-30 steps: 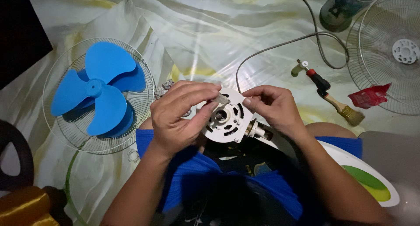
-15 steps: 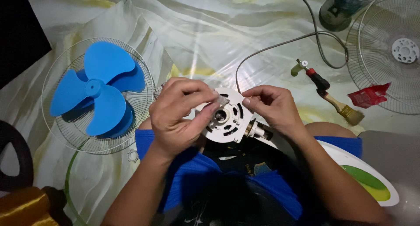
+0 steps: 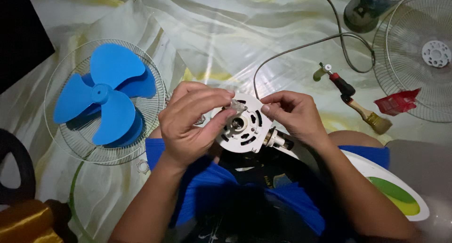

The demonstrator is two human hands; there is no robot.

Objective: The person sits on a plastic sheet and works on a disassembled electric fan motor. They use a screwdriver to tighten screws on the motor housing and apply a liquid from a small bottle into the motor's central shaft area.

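You are holding the white fan motor housing (image 3: 244, 125) over your lap, your left hand (image 3: 190, 123) clamped on its left rim and your right hand (image 3: 294, 116) pinching its upper right edge. Keep both hands steady around the centre shaft, away from the grey cord (image 3: 301, 47) trailing toward the paintbrush (image 3: 365, 112) beyond.

Red wrapper (image 3: 398, 101): small crumpled packet, lying at the lower left rim of the right-hand wire grille (image 3: 426, 90). No labels, signs or screens can be made out.
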